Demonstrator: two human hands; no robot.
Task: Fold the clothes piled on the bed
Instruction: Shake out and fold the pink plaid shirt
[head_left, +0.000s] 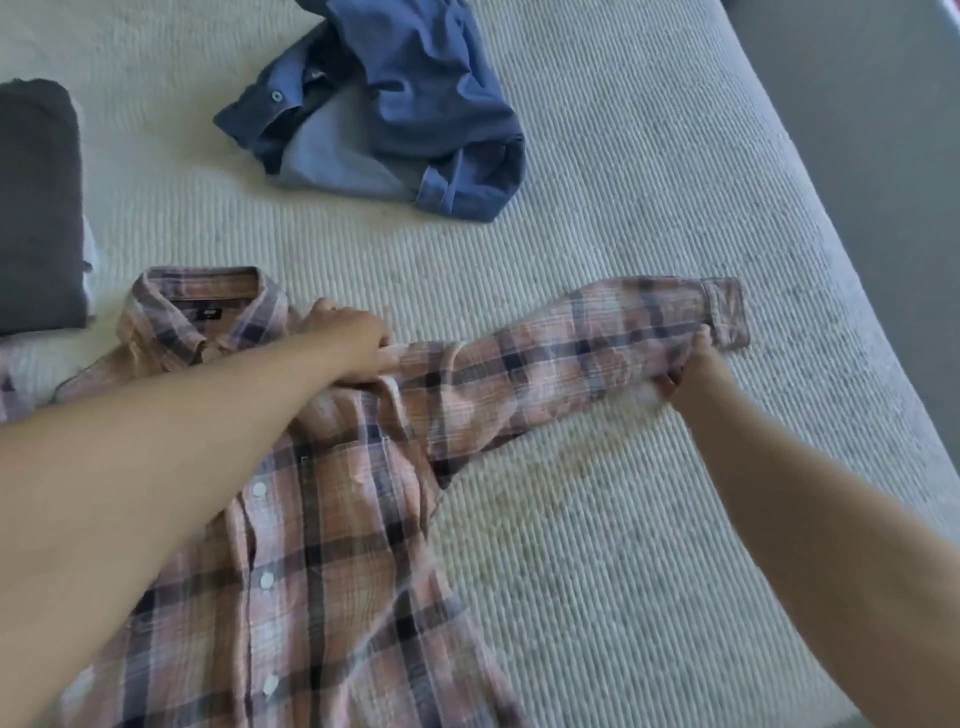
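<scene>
A pink and navy plaid shirt (332, 519) lies front up on the bed, collar toward the far left, buttons closed. My left hand (353, 340) holds the cloth at the shirt's right shoulder seam, fingers curled into the fabric. The shirt's long sleeve (571, 358) stretches out to the right across the bedspread. My right hand (691, 369) pinches that sleeve near its cuff (730, 312) and lifts it slightly off the bed. A crumpled blue denim shirt (410, 104) lies unfolded farther back on the bed.
A dark grey folded garment (39, 208) sits at the far left on top of something white (88, 249). The ribbed cream bedspread (623, 519) runs to the bed's right edge, with grey floor (883, 156) beyond it.
</scene>
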